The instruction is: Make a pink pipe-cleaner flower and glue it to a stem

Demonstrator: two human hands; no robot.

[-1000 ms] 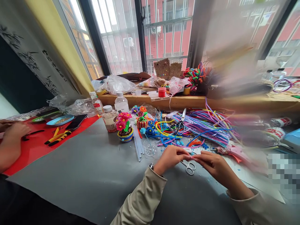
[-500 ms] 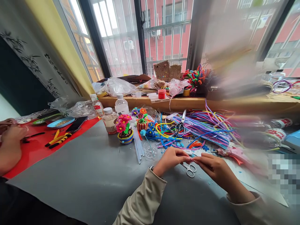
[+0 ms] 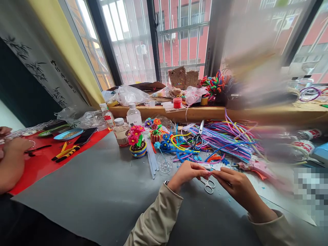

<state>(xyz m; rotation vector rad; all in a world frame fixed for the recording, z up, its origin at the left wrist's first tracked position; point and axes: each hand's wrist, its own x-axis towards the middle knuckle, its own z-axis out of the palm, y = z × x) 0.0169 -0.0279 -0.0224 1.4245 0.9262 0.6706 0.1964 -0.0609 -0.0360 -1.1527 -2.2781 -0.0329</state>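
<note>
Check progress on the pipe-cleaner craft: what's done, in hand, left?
Done: a pink flower pot and an orange flower pot stand finished. In hand: left hand and right hand pinch a tiny pink piece between them, above the scissors; too small to identify. Left: a pile of unused pipe cleaners lies behind, so probably plenty remains.

Table cover [image 3: 102,191]: grey sheet, matt, smooth, faintly creased
Red sheet [image 3: 43,160]: paper-like, flat finish
Small scissors [image 3: 208,184]: bright metal, polished
Pipe cleaners [image 3: 225,136]: fuzzy, bristly pile
Bottles [image 3: 121,131]: clear plastic, glossy
Glue sticks [image 3: 151,157]: translucent, smooth, look like plastic
Window sill [image 3: 230,111]: bare wood with a slight sheen
Bags [image 3: 128,93]: thin clear film, crinkled and shiny
Sleeve [image 3: 156,218]: beige woven cloth, matt, in soft folds
Phone [image 3: 84,135]: black, glossy face
</note>
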